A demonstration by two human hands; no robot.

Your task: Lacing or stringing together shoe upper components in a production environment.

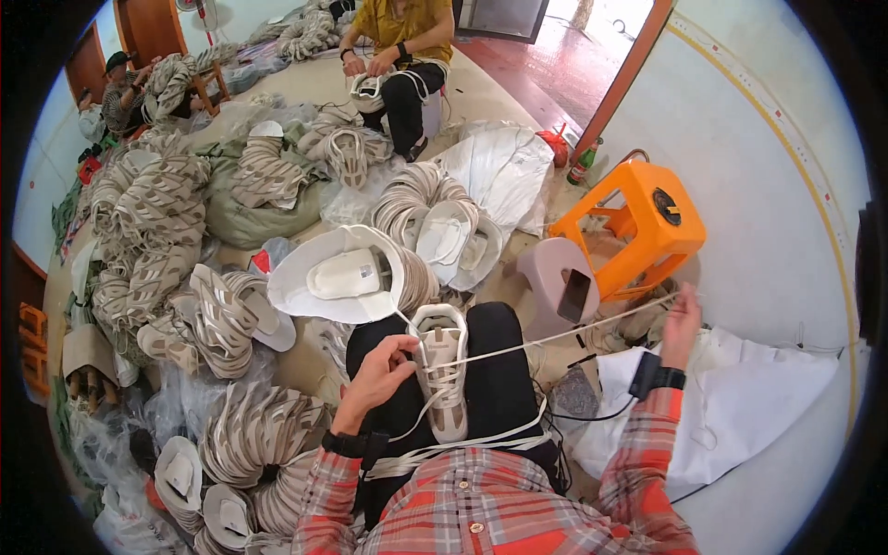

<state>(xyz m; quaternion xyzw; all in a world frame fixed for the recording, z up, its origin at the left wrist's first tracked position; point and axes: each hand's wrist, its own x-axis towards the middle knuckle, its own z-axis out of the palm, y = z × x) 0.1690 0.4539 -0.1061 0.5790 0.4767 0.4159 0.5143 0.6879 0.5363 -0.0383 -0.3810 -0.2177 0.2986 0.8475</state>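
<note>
A beige and white shoe upper (444, 356) stands between my thighs, toe toward me, with a cream lace threaded through its lower eyelets. My left hand (377, 377) is closed at the upper's left edge, thumb and finger pinched there; the exact hold is partly hidden. Far out to the right, my right hand (683, 326) grips the shoelace (564, 331), which runs taut from the upper across my right thigh. More loose laces (462, 448) lie over my lap. Just beyond the upper is a stack of nested shoe uppers (350, 274).
An orange stool (638, 217) and a low grey-lilac stool (548, 282) bearing a phone (573, 294) stand ahead right. White sheeting (740, 398) lies by the right wall. Bundled uppers (264, 430) crowd the left. A seated person (402, 55) works ahead.
</note>
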